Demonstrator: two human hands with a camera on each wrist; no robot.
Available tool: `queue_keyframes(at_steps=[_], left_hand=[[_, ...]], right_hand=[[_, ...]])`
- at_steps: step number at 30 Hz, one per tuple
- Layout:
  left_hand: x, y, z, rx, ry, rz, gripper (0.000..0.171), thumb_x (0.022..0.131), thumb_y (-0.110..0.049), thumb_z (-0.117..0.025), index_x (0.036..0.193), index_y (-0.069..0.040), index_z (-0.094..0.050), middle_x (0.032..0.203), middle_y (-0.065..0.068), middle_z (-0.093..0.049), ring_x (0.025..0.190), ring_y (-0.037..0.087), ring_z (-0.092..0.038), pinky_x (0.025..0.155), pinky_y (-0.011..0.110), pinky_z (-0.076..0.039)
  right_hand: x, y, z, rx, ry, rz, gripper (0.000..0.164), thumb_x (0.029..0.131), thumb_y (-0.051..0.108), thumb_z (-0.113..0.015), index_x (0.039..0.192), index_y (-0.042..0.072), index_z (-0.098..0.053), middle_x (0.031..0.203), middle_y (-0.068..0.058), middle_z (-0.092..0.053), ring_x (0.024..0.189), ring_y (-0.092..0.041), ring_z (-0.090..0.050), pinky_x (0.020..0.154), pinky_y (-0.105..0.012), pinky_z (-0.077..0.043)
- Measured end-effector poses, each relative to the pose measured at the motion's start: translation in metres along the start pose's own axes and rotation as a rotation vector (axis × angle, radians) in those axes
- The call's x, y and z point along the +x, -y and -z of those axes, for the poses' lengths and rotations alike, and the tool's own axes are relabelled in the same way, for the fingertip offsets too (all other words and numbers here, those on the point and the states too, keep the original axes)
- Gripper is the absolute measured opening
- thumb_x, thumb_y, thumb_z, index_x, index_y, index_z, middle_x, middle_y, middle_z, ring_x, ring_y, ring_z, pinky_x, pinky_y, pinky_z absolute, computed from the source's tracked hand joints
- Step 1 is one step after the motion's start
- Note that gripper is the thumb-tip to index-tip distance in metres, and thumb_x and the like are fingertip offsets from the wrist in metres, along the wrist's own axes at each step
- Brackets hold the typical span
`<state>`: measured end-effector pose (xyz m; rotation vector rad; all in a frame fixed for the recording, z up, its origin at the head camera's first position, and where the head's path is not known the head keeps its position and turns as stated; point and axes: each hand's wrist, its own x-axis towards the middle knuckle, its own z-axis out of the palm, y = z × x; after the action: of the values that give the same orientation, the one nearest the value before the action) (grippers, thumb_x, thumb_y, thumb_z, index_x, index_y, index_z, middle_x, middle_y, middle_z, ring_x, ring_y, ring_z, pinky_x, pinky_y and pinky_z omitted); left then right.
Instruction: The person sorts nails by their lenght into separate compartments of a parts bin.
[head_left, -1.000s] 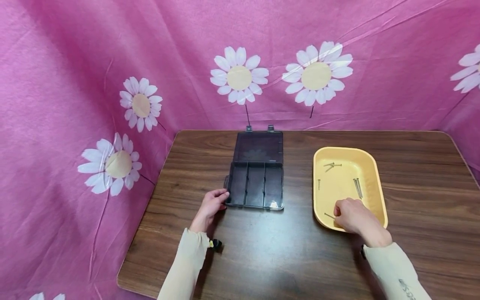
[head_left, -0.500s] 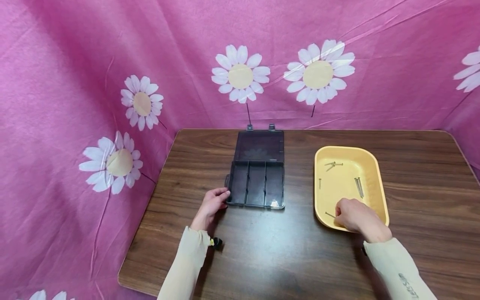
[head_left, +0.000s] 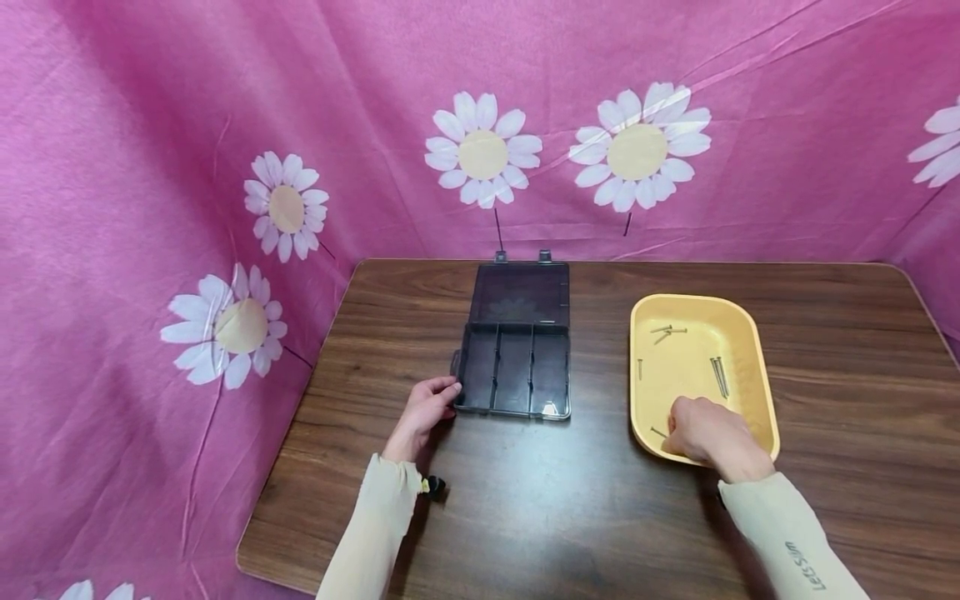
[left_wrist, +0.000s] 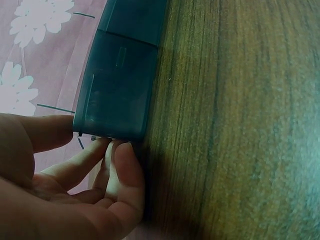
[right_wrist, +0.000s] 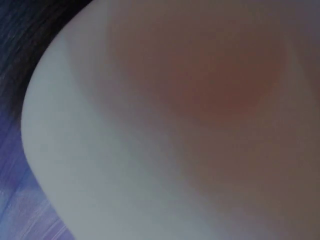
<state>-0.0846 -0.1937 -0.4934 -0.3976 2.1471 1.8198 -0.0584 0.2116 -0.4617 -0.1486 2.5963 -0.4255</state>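
In the head view, my left hand (head_left: 427, 408) holds the near left corner of a dark see-through compartment box (head_left: 513, 371). Its lid (head_left: 519, 293) lies folded back toward the wall. Fingertips (left_wrist: 127, 160) meet the box's side (left_wrist: 117, 95) in the left wrist view. My right hand (head_left: 708, 433) is down inside a yellow tray (head_left: 640, 400), fingers bent toward its floor. Beside them a thin metal screw (head_left: 657, 432) is partly covered; whether they pinch it is hidden. More screws (head_left: 719, 377) lie at the tray's right side. The right wrist view is blurred.
Several smaller screws (head_left: 667, 331) lie at the tray's back left, and one short screw (head_left: 640, 369) by its left wall. Both containers stand on a wooden table (head_left: 540, 508). A pink flowered cloth (head_left: 360, 125) hangs behind and to the left.
My right hand shifts slightly left and nearer inside the tray, covering more of the screw by its fingers. The left hand keeps its place at the box corner.
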Motion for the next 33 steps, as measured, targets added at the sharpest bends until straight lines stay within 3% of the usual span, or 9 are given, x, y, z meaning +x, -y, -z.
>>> queue_keyframes(at_steps=[7, 12, 21, 33], left_hand=[[0.0049, -0.0019, -0.0043, 0.025, -0.044, 0.088, 0.036, 0.095, -0.012, -0.058, 0.126, 0.007, -0.058, 0.119, 0.018, -0.06, 0.085, 0.012, -0.056, 0.069, 0.025, -0.054], [0.0039, -0.0032, -0.005, 0.026, -0.048, 0.084, 0.035, 0.095, -0.011, -0.057, 0.125, 0.008, -0.058, 0.117, 0.018, -0.061, 0.081, 0.011, -0.056, 0.067, 0.023, -0.053], [0.0039, -0.0024, -0.0052, 0.035, -0.055, 0.089, 0.035, 0.095, -0.011, -0.057, 0.125, 0.007, -0.058, 0.116, 0.017, -0.061, 0.081, 0.012, -0.055, 0.067, 0.023, -0.053], [0.0048, 0.0001, -0.005, 0.028, -0.045, 0.07, 0.035, 0.095, -0.011, -0.057, 0.124, 0.009, -0.058, 0.11, 0.013, -0.061, 0.079, 0.013, -0.055, 0.067, 0.024, -0.054]], right_hand=[[0.0006, 0.0005, -0.0017, -0.002, -0.012, -0.009, 0.019, 0.064, 0.017, -0.064, 0.054, 0.018, -0.048, 0.058, 0.001, -0.045, 0.057, -0.018, -0.043, 0.045, -0.034, -0.032], [0.0017, -0.0003, -0.003, -0.018, -0.038, 0.0, 0.022, 0.065, 0.017, -0.064, 0.052, 0.018, -0.045, 0.057, 0.0, -0.046, 0.057, -0.019, -0.044, 0.044, -0.036, -0.033], [0.0033, -0.0012, -0.0081, -0.032, -0.102, -0.001, 0.026, 0.062, 0.019, -0.062, 0.05, 0.02, -0.039, 0.055, 0.005, -0.032, 0.054, -0.016, -0.037, 0.042, -0.034, -0.027], [0.003, -0.0049, -0.0099, -0.018, -0.105, -0.011, 0.022, 0.063, 0.02, -0.058, 0.05, 0.02, -0.04, 0.054, 0.005, -0.034, 0.053, -0.016, -0.038, 0.043, -0.032, -0.025]])
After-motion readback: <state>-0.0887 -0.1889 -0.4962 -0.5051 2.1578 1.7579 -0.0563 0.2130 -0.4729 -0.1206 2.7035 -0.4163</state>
